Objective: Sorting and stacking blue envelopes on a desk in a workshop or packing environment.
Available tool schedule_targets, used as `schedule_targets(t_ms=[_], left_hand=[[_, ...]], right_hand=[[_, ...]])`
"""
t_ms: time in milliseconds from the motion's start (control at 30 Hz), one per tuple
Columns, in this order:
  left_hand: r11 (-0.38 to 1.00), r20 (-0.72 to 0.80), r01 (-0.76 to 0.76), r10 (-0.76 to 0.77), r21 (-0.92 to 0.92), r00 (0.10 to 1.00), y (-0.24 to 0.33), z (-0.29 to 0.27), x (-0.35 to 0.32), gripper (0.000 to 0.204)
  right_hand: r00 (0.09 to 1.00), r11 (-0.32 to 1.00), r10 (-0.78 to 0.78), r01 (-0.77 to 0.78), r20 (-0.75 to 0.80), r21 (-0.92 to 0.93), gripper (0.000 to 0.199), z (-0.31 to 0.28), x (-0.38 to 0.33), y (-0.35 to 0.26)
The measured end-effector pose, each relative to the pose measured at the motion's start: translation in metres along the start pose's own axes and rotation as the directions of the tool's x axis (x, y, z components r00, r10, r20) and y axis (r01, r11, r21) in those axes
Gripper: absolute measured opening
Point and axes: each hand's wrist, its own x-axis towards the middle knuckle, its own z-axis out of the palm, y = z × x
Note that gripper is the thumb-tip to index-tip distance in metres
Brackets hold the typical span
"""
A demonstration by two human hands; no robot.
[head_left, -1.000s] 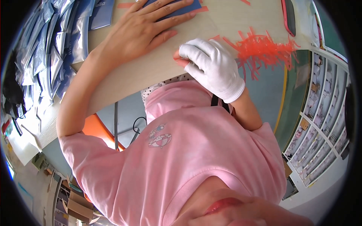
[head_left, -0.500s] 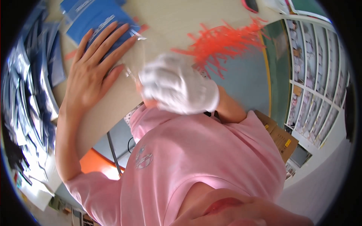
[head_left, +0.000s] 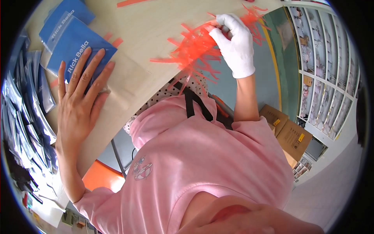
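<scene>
My bare left hand (head_left: 80, 91) lies flat with fingers spread on a blue packet (head_left: 83, 46) in a clear plastic bag. The bag's clear flap (head_left: 122, 80) stretches over the table toward its edge. Under the upper part of this packet another blue packet (head_left: 72, 11) shows. My right hand (head_left: 237, 43) wears a white glove with the fingertips bare. Its thumb and forefinger pinch a thin red strip at the heap of red plastic strips (head_left: 191, 50), which spills over the table's edge.
Many shiny clear-bagged dark packets (head_left: 27, 105) overlap at the left. A loose red strip (head_left: 130, 3) lies at the far side of the table (head_left: 152, 23). Cardboard boxes (head_left: 294, 142) stand on the right below the table, near tall white shelves (head_left: 329, 85). An orange seat (head_left: 102, 175) is below.
My right hand has moved from the bag's edge to the right and away, over the red strip heap. My left hand stays on the blue packet; the view has shifted slightly.
</scene>
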Motion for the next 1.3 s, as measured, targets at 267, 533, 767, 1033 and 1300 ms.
schedule_targets(t_ms=[267,533,767,1033,1300], left_hand=[[0.937,0.031,-0.048,0.062,-0.345,0.998,0.015,-0.004,-0.029,0.062],[0.896,-0.293,-0.099,-0.036,-0.433,0.955,0.001,0.012,-0.035,0.043],[0.838,-0.264,-0.164,0.024,-0.521,0.964,0.000,0.013,-0.043,0.043],[0.290,-0.001,0.068,-0.231,-0.955,0.973,-0.009,-0.003,-0.046,0.074],[0.106,0.064,0.109,-0.359,-0.988,0.931,-0.008,-0.022,-0.042,0.079]], right_hand=[[0.789,0.860,-0.476,0.510,-0.390,-0.018,0.018,-0.009,-0.039,-0.017],[0.522,0.542,-0.837,0.832,0.164,0.119,0.029,0.059,-0.056,-0.072],[0.856,0.882,-0.424,0.316,0.295,0.348,0.014,0.057,-0.049,-0.104],[0.939,0.980,-0.126,0.068,0.319,0.187,0.015,0.073,-0.038,-0.133],[0.927,0.993,-0.102,0.072,0.360,0.098,0.013,0.075,-0.031,-0.137]])
